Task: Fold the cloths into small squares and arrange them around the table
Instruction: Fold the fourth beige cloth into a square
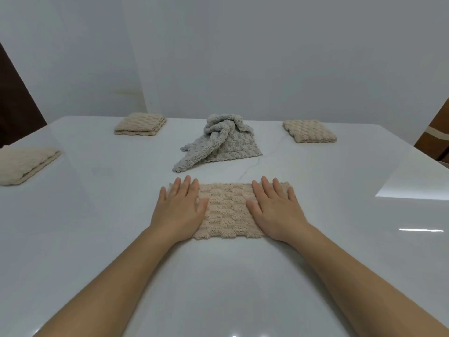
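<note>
A beige textured cloth (227,210) lies folded into a strip on the white table (218,276), just in front of me. My left hand (179,205) presses flat on its left end, fingers straight. On its right end my right hand (275,207) lies flat in the same way. Behind the strip, a grey cloth (220,142) sits crumpled in a heap at the table's middle. Three beige cloths are folded into squares: one at the far left (140,124), one at the far right (309,131), one at the left edge (23,164).
Grey walls stand behind the table. Dark brown furniture shows at the left edge (17,103) and a brown piece at the right edge (437,132). Bare tabletop stretches to the right of my hands and in front of me.
</note>
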Action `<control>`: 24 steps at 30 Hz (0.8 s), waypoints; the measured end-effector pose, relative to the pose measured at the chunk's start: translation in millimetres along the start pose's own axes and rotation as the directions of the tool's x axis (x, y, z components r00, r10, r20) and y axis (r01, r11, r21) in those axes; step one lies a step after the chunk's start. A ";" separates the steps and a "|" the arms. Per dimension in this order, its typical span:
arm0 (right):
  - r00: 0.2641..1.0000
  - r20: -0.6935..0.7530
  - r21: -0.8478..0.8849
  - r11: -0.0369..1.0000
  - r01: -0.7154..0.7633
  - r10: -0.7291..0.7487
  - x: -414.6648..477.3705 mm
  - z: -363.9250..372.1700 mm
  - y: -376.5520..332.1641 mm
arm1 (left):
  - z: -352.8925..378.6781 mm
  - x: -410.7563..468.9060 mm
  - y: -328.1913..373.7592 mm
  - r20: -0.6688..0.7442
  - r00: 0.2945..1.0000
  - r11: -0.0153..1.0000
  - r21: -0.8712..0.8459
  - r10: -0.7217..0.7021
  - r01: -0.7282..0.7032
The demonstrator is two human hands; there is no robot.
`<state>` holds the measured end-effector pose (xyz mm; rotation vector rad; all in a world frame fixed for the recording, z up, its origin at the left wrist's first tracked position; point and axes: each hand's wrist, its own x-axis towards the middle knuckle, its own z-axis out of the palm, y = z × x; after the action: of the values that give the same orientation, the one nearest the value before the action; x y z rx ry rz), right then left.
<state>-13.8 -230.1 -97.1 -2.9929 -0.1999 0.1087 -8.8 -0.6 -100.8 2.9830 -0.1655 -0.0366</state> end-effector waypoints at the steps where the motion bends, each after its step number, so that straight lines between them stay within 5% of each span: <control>1: 1.000 0.004 0.000 1.000 -0.009 0.009 0.0 -0.2 1.0 | -0.6 -1.3 -6.5 0.005 1.000 1.000 -0.011 -0.024 0.024; 8: 0.997 0.000 -0.019 0.997 -0.073 0.073 0.0 -12.3 -10.0 | -3.6 -6.3 -17.9 0.012 0.997 0.997 0.005 -0.076 0.076; 11: 0.995 -0.076 -0.004 0.998 0.068 -0.069 4.1 -16.2 -47.8 | -3.7 -5.7 -18.1 0.007 0.997 0.997 0.014 -0.082 0.082; 16: 0.983 0.006 0.023 0.982 0.186 -0.186 5.9 7.7 -83.9 | -4.1 -7.4 -17.2 0.006 0.996 0.996 -0.004 -0.087 0.087; 24: 0.999 -0.002 0.015 0.999 -0.036 0.036 -1.3 -3.3 1.1 | -4.6 -8.1 -18.9 0.016 0.996 0.996 0.031 -0.084 0.083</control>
<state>-14.6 -231.8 -93.9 -2.9821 -0.1440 0.1101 -14.6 19.5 -99.0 3.0193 -0.0434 -0.0709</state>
